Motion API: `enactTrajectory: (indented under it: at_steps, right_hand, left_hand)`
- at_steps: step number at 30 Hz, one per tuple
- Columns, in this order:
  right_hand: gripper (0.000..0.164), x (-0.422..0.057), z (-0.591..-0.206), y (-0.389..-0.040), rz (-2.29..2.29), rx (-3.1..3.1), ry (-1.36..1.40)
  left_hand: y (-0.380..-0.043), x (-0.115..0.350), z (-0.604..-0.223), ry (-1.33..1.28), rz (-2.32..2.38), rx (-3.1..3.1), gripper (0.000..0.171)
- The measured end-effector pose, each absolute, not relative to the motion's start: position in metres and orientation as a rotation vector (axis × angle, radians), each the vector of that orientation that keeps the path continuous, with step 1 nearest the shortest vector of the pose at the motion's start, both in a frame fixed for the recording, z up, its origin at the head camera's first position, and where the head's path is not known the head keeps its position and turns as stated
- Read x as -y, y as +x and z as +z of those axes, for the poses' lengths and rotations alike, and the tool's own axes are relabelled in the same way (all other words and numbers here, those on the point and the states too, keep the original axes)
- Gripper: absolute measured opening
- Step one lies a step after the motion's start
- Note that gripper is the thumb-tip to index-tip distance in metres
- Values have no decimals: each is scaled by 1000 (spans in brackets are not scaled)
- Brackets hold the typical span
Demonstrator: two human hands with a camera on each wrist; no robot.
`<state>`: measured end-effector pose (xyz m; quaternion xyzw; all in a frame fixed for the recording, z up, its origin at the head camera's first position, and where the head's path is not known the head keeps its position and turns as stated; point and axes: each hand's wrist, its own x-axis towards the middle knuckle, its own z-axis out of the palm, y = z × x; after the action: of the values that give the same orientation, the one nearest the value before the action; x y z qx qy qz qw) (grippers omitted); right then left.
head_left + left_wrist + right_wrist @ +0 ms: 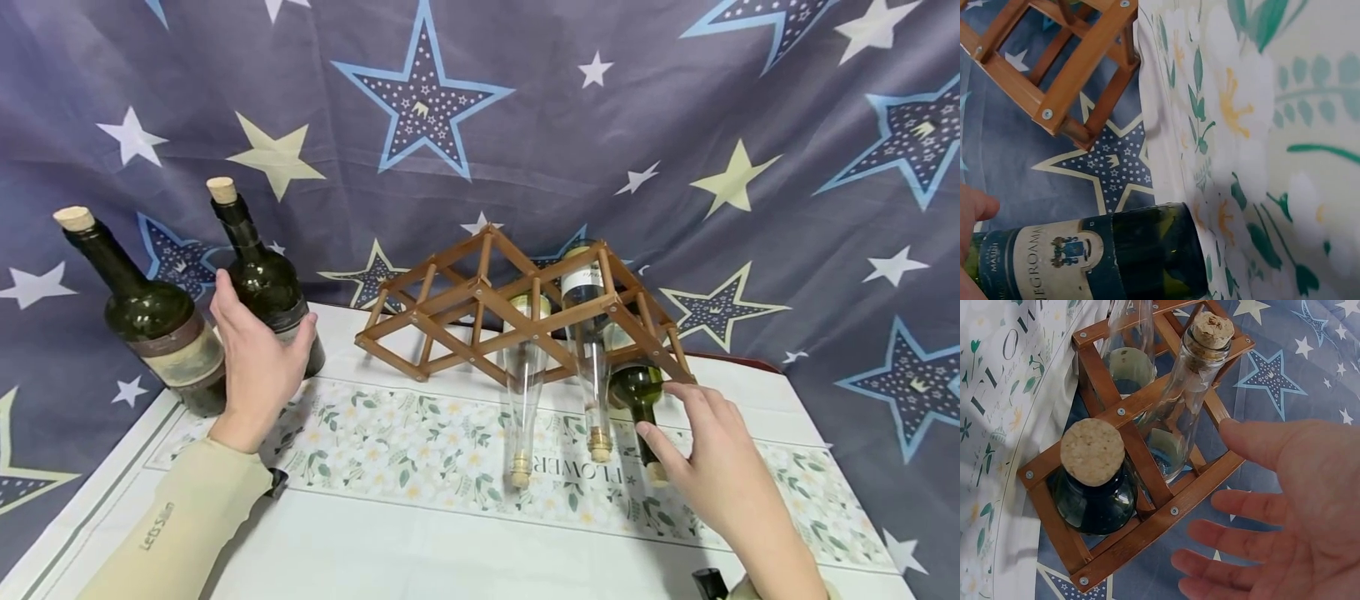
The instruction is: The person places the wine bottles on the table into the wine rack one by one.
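Note:
My left hand [258, 360] reaches around a corked dark green wine bottle [260, 279] standing at the table's left. Its fingers are extended on one side of the bottle and its thumb is on the other. In the left wrist view, that bottle's label [1063, 253] shows, with a fingertip just off the glass. My right hand [712, 458] is beside the right end of a wooden lattice wine rack [480, 292], fingers spread and holding nothing. Nearest to it, a green bottle [1094, 503] lies in the rack, cork end toward me.
Another corked dark green bottle [168, 337] stands at the far left. Two clear corked bottles, one left [525, 367] and one right [588, 358], lie neck-down through the rack. A floral runner [420, 446] crosses the white table [360, 533]. A star-print curtain [525, 125] hangs behind.

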<state>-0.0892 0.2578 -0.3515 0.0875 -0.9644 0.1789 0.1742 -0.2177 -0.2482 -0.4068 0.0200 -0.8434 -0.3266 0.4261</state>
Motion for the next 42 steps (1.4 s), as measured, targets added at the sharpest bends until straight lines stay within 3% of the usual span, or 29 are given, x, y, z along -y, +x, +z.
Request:
enactTrajectory:
  at_steps: [17,27,42]
  right_hand:
    - [62,-257,-352,-89,505,2741,243]
    - [61,-258,-352,-89,516,2735,239]
    - [59,-258,-353,-89,504,2710,245]
  left_hand:
    - [-221,254,-417,201,-1017,2186,110]
    - [-217,257,-415,236,-1092,2247,97]
    - [-215,257,-413,273,-1105,2248,98]
